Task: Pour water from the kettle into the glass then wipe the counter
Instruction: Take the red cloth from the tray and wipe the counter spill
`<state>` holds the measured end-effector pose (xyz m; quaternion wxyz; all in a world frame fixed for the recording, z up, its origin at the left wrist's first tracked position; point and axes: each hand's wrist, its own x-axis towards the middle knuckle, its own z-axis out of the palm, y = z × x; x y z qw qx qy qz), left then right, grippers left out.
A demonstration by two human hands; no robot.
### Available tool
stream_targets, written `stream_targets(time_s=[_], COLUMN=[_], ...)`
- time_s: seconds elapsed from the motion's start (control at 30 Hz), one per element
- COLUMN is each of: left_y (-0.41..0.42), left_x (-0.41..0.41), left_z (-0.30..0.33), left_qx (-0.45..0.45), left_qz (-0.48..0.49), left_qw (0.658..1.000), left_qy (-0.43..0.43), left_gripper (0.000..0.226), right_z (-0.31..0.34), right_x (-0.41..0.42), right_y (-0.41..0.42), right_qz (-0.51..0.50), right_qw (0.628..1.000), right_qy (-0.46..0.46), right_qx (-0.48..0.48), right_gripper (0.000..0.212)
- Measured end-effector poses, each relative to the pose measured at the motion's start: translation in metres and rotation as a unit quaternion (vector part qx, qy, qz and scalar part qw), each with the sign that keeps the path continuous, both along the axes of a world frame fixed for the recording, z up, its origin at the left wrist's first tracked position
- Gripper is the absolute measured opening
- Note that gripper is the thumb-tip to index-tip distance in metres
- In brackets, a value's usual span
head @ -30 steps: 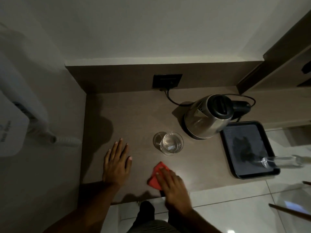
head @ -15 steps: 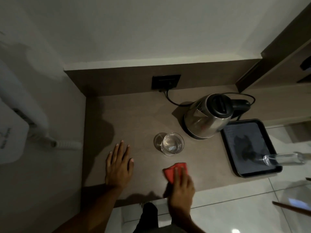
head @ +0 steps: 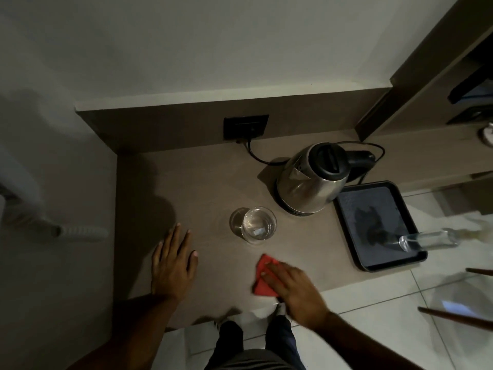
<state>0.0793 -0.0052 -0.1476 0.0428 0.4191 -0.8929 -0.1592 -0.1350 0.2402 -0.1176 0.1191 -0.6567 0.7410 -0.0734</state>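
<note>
Red cloth (head: 262,279) pressed flat under right hand (head: 294,288); left hand (head: 172,263) splayed on worktop (head: 202,182). Strokes best kept clear of glass (head: 253,224).

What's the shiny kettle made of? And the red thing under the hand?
The kettle looks like polished metal, probably stainless steel: its body mirrors the light. Its lid and handle look like matte black plastic. The red cloth under the right hand seems soft fabric: it folds and creases.

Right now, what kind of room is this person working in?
Probably a hotel room tea corner, though I cannot be sure: an electric kettle plugged into a wall socket, a serving tray with a bottle, and a drinking glass on a narrow counter.
</note>
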Motion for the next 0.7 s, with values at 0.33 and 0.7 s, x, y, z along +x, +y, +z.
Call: stream_targets(time_s=[0.33, 0.7], left_y=[0.003, 0.002], left_x=[-0.003, -0.003], left_z=[0.001, 0.002], left_qx=[0.006, 0.003], left_qz=[0.004, 0.010], left_qw=[1.000, 1.000], left_qy=[-0.014, -0.009], left_gripper=[0.058, 0.060], right_z=[-0.004, -0.004], right_x=[0.003, 0.054], right_y=[-0.020, -0.011], right_qz=[-0.452, -0.077], right_qw=[0.892, 0.995], right_qy=[-0.024, -0.064], right_qx=[0.013, 0.022], right_gripper=[0.082, 0.086])
